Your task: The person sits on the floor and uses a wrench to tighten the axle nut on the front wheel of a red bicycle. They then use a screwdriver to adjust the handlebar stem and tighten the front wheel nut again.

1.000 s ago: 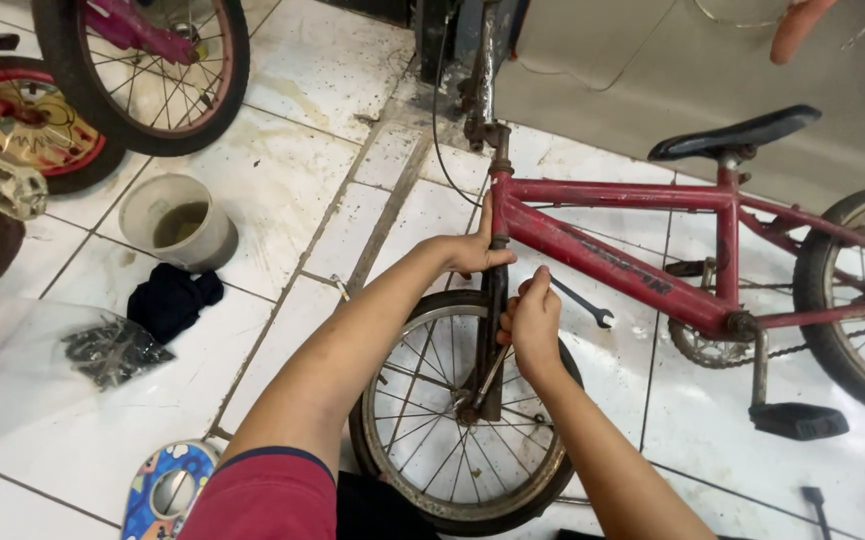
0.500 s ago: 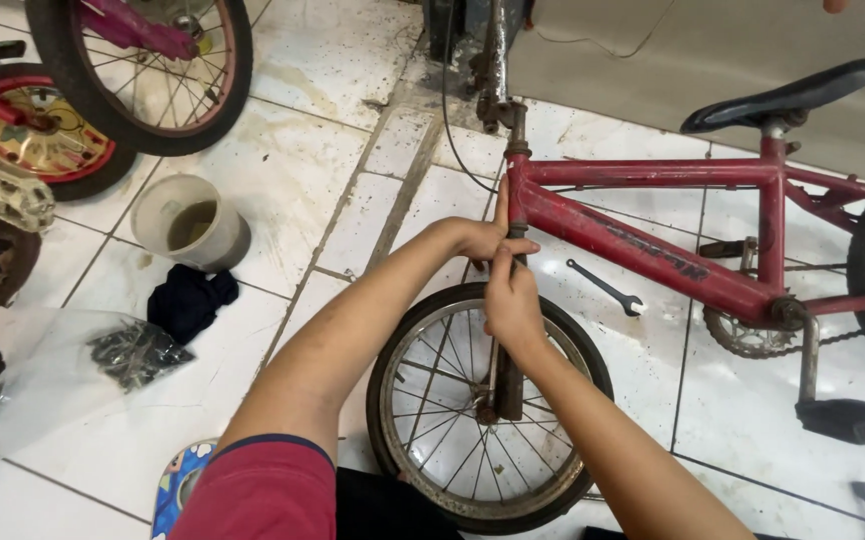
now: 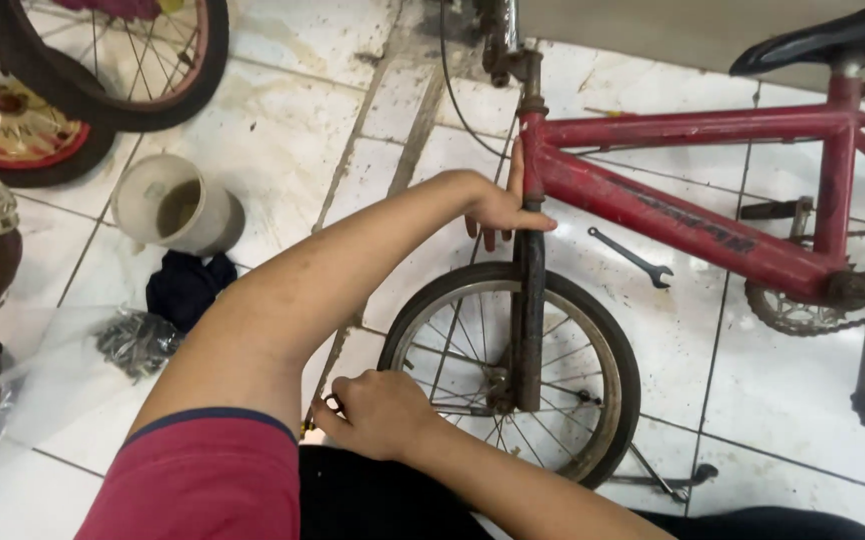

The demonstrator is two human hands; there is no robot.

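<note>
Head view: left hand [image 3: 501, 208] clamped on red bicycle [image 3: 693, 215] fork top; right hand [image 3: 378, 412] curled beside front wheel [image 3: 513, 370].

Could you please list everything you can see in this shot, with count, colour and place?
bicycle: one, red frame, lying across the right half of the tiled floor
front wheel: one, black tyre, silver spokes, bottom centre
saddle: one, black, top right
wrench: one, dark metal, on the floor under the frame
cup: one, white, on its side, left
cloth: one, dark, below the cup
plastic bag: one, clear, holding dark small parts, lower left
other bicycles: wheels only, black tyres, along the left edge
left hand: grips the fork top below the frame
right hand: closed, beside the wheel's left rim
</note>
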